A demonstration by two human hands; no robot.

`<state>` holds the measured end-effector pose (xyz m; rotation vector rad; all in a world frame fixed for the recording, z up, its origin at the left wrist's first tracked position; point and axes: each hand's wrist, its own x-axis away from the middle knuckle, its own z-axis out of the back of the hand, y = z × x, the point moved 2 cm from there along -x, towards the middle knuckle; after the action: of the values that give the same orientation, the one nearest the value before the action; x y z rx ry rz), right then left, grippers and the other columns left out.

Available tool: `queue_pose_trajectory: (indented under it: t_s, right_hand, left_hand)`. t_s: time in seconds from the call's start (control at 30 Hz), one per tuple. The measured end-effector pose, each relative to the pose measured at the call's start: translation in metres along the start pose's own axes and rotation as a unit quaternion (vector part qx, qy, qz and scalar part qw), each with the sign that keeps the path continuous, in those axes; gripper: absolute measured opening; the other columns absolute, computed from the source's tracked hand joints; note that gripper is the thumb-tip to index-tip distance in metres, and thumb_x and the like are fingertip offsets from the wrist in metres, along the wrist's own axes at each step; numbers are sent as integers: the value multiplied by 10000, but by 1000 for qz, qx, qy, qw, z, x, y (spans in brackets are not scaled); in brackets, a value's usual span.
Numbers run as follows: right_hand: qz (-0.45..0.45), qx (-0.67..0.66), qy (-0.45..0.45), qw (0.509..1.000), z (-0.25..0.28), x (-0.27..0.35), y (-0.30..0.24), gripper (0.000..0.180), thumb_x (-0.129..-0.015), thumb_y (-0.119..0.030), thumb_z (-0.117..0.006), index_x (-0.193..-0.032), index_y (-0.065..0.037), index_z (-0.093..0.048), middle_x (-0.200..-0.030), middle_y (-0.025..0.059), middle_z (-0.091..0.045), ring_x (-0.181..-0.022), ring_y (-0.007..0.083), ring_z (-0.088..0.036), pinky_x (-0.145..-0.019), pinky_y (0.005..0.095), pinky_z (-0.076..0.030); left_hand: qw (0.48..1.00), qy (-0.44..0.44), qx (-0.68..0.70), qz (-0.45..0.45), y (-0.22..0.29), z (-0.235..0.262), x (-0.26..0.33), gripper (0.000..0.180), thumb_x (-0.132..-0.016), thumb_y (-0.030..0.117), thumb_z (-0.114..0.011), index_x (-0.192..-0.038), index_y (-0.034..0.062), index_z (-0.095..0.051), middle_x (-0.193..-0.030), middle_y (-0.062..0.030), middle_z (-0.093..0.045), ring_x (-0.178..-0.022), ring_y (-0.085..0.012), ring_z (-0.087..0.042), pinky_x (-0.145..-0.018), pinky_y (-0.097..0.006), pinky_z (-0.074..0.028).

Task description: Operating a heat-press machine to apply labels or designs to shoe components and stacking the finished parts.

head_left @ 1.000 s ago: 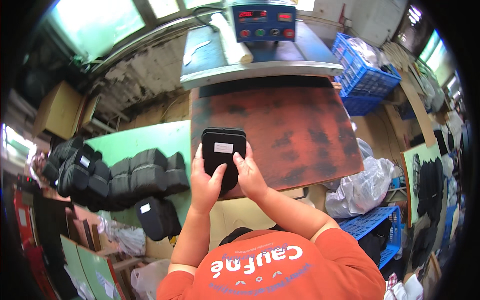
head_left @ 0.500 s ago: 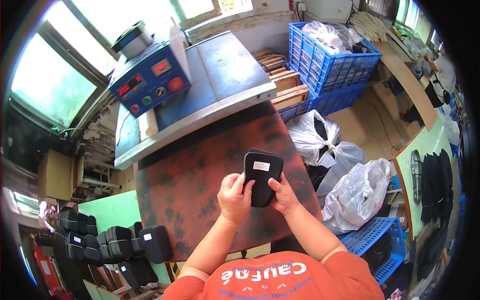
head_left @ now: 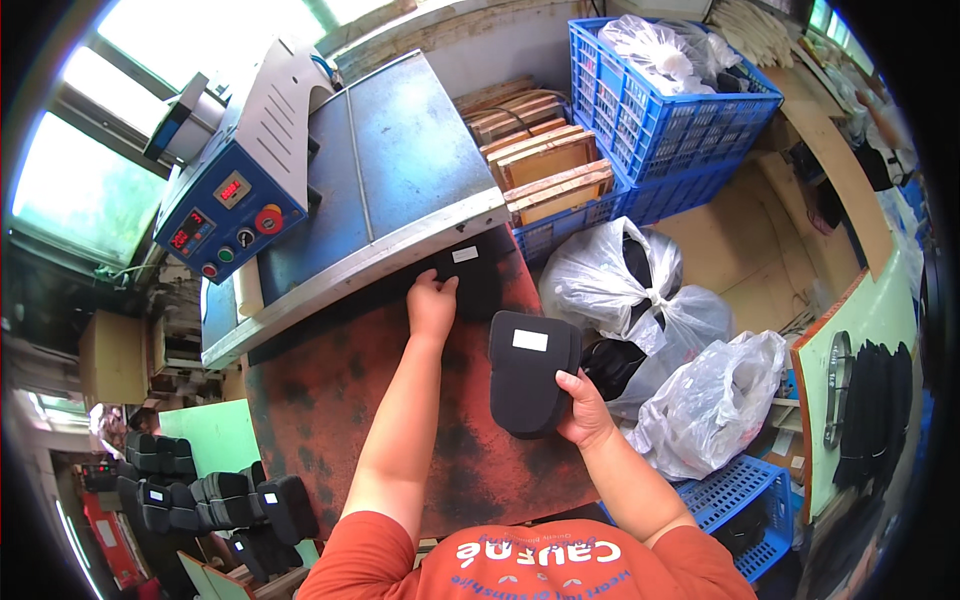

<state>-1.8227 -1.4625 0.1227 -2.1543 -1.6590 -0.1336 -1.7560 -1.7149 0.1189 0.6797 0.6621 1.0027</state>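
My right hand grips a short stack of black pads, tapered with rounded corners, by its lower right edge. On the top pad is a small white label. My left hand reaches forward to the metal-edged press table, its thumb and fingers bent at the left side of another black pad. That pad also bears a white label and lies on the reddish-brown, dark-stained surface, close against the table's front rail. Its far end is in shadow.
A blue control box with buttons and red displays stands on the blue press table. Blue crates, wooden frames and white plastic bags crowd the right. Stacked black pads lie at lower left.
My hands have separated. My left hand has moved forward to a black pad by the press table's rail, while my right hand holds a stack of pads alone. The view has shifted somewhat.
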Motion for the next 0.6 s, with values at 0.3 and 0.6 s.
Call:
queue_pose_trajectory:
  t_s: [0.3,0.6]
  right_hand:
    - [61,73,70,993,9,5,-16,415,-872,-157,-576,-1254,-71,-440,-1200,87,-535,-1120,233,-508,-967,394,-401]
    - [53,55,103,992,14,12,-18,387,-860,-105,-591,-1227,-74,-473,-1176,71,-547,-1088,207,-523,-936,370,-425]
  left_hand:
    - [920,-126,334,163,24,18,41,262,-793,77,-653,-1005,-62,-589,-769,-33,-617,-557,-51,-496,-468,-196,-380]
    - [982,-113,148,28,36,14,54,351,-787,111,-675,-1084,-52,-581,-786,-39,-617,-725,-109,-571,-641,-258,-478]
